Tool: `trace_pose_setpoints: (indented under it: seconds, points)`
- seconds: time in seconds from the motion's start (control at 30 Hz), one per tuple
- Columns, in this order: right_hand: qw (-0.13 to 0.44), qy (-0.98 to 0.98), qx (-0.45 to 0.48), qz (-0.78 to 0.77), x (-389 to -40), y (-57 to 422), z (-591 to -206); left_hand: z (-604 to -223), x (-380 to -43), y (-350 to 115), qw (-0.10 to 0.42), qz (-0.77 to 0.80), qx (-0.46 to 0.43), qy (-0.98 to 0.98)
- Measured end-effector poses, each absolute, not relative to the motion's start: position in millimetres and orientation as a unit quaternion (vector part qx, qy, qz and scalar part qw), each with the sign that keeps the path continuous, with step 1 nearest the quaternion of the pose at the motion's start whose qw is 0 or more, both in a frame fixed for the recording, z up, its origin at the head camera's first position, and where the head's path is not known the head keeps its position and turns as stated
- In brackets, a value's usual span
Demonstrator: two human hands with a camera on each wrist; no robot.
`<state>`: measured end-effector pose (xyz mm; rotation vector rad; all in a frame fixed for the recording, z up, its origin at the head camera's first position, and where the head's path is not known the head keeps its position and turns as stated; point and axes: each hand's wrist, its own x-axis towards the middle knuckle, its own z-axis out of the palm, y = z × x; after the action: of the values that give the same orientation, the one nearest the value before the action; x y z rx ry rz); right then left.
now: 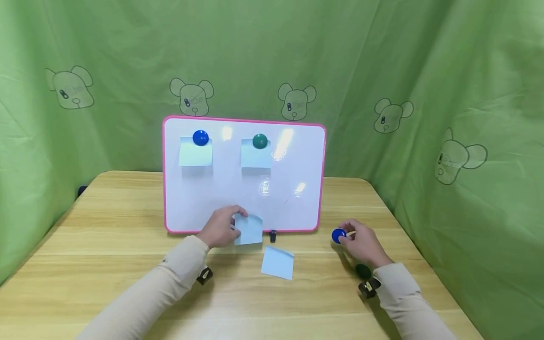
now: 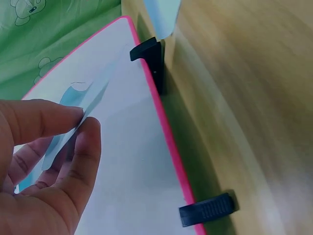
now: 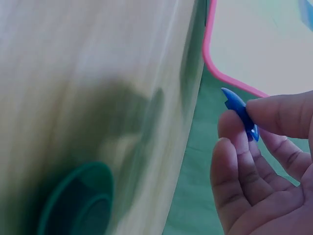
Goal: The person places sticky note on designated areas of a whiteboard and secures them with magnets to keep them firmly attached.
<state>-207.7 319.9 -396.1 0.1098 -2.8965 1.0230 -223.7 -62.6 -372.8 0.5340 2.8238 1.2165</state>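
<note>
My left hand [image 1: 221, 228] pinches a light blue sticky note [image 1: 250, 229] between thumb and fingers, in front of the whiteboard's [image 1: 297, 203] lower edge. In the left wrist view that note [image 2: 95, 95] is seen nearly edge-on. Right of the board, my right hand [image 1: 362, 243] pinches a round blue magnet [image 1: 338, 235] above the table. The right wrist view shows this magnet [image 3: 240, 111] from the side, between thumb and fingertips. A second light blue note [image 1: 277, 263] lies on the table. Below the right hand lies a green magnet [image 1: 363, 270], seen larger in the right wrist view.
The pink-framed board stands on black clips [image 2: 208, 209]. On its upper part, a blue magnet [image 1: 200, 138] and a green magnet [image 1: 260, 141] each hold a note. Green curtains [image 1: 488, 212] surround the wooden table [image 1: 255, 311].
</note>
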Motion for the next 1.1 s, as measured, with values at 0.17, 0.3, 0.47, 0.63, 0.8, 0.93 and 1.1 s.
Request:
trace_pose_setpoints:
  seconds: [0.17,0.3,0.47,0.63,0.8,0.93,1.1]
  points:
    - [0.044,-0.942,0.046,0.330,-208.2,315.1,-390.1,-367.7,-224.9,-57.8,0.011,0.386,0.176,0.905]
    - [0.047,-0.942,0.047,0.329,-210.6,312.9,-387.8,-364.5,-226.2,-53.4,0.011,0.390,0.180,0.903]
    - [0.041,-0.942,0.036,0.330,-213.3,311.0,-385.2,-360.4,-229.1,-46.9,0.020,0.395,0.179,0.901]
    - [0.045,-0.941,0.035,0.333,-214.8,306.6,-379.6,-355.3,-231.1,-40.6,0.031,0.399,0.171,0.900]
    - [0.057,-0.938,0.046,0.339,-215.7,303.0,-374.9,-351.3,-233.3,-34.9,0.034,0.393,0.174,0.902]
    - [0.063,-0.934,0.051,0.347,-216.8,300.8,-373.0,-349.4,-234.6,-31.4,0.028,0.393,0.183,0.901]
    - [0.066,-0.931,0.058,0.354,-217.9,298.2,-371.2,-348.5,-237.7,-28.7,0.021,0.392,0.192,0.900]
